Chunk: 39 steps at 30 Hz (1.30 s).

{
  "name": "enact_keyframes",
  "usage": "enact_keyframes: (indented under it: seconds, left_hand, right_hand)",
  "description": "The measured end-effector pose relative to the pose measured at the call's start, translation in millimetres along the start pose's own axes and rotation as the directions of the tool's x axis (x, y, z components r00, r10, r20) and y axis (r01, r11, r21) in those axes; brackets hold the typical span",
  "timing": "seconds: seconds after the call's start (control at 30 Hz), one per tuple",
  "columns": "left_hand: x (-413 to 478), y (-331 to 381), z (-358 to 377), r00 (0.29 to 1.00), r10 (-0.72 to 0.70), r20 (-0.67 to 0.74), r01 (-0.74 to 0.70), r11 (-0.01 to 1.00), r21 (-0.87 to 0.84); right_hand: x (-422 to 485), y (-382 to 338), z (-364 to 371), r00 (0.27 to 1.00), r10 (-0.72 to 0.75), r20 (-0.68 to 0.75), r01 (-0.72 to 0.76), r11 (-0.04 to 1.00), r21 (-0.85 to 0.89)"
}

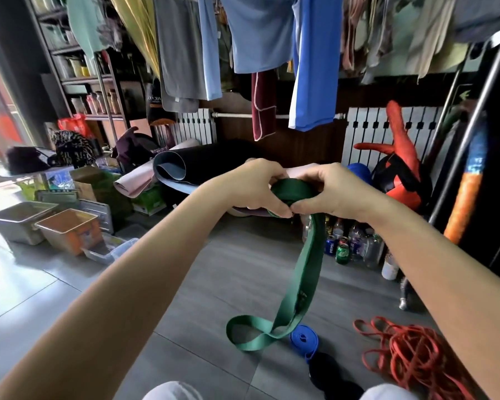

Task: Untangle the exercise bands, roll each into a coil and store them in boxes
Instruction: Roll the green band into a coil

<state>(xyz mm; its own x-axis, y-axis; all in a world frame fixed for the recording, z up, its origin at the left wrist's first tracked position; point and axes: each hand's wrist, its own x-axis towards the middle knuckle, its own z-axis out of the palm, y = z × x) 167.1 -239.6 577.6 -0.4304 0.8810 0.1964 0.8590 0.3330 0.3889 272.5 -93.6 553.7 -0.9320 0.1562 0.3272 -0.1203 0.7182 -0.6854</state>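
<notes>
Grey floor [214, 269] tiles run under a line of hanging clothes [257, 33], with clutter along the wall. Held up over them, the fingers [283, 210] of both hands are curled and pinching one thing, the wound end of the green band [293, 189]. The left hand [254, 189] cups the coil from its side and the right hand [332, 192] from the other, thumbs meeting at the lower edge.

From that pinch the rest of the band hangs down and ends in a slack loop on the floor, just beside the blue coil [303, 339] — touching it or not, I cannot tell. A black band [324, 368] lies nearer the knees, and the red bands [410, 350] sit in a tangle to the right. The boxes [70, 229] stand well apart, on the far left.

The coil looks barely begun. The likely risks:
- the loop on the floor seems to carry a twist, which would wind into the coil and make it lumpy
- a slackened pinch could let the springy turns unroll
- the rising tail may drag the blue coil along — or undo it.
</notes>
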Motion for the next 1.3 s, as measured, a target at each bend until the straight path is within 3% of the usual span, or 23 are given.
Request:
enact_keyframes:
  seconds: [0.13, 0.23, 0.33, 0.4, 0.6, 0.7, 0.83, 1.03, 1.1, 1.13, 1.2, 1.3]
  left_hand:
    - [-2, -7, 1, 0.998, -0.017, -0.060, -0.010, 0.903, -0.429]
    - [0, -6, -1, 0.996, -0.049, -0.074, -0.017, 0.719, -0.695]
    - [1, -6, 9, 0.988, -0.106, -0.109, -0.044, 0.486, -0.873]
    - [-1, -9, 23, 0.986, -0.136, -0.101, -0.040, 0.391, -0.919]
    - [-7, -17, 50, 0.988, -0.144, -0.054, -0.019, 0.238, -0.971]
    - [-10, -17, 49, 0.994, -0.093, -0.058, -0.044, 0.151, -0.988]
    - [-19, -17, 67, 0.996, -0.075, -0.045, -0.041, 0.050, -0.998]
    - [-35, -15, 115, 0.996, -0.089, -0.007, -0.021, -0.161, -0.987]
    - [-42, -15, 128, 0.996, -0.087, 0.029, 0.017, -0.136, -0.991]
    - [-47, -17, 132, 0.995, -0.077, 0.058, 0.053, -0.072, -0.996]
    - [-56, -22, 133, 0.989, -0.072, 0.127, 0.139, 0.207, -0.968]
    - [-62, -33, 125, 0.967, -0.131, 0.218, 0.252, 0.597, -0.761]
  right_hand:
    - [-1, 1, -9, 0.999, 0.007, -0.050, 0.002, 0.987, 0.162]
    - [4, -3, -17, 0.996, 0.016, -0.089, 0.020, 0.918, 0.396]
    - [5, -3, -8, 0.986, 0.018, -0.164, 0.063, 0.876, 0.478]
    - [1, 2, 8, 0.980, 0.022, -0.200, 0.068, 0.898, 0.434]
    - [-11, 34, 44, 0.942, 0.050, -0.333, 0.058, 0.950, 0.306]
    - [-22, 46, 56, 0.962, 0.082, -0.261, 0.044, 0.895, 0.443]
    - [-32, 49, 56, 0.959, 0.074, -0.272, 0.108, 0.795, 0.597]
    - [-55, 66, 76, 0.964, 0.123, -0.238, 0.062, 0.761, 0.646]
    - [-65, 77, 82, 0.966, 0.130, -0.225, 0.042, 0.776, 0.629]
    - [-70, 82, 84, 0.970, 0.130, -0.206, 0.022, 0.795, 0.606]
    - [-79, 91, 88, 0.979, 0.141, -0.150, -0.038, 0.840, 0.542]
    - [-90, 103, 96, 0.987, 0.159, -0.036, -0.125, 0.880, 0.458]
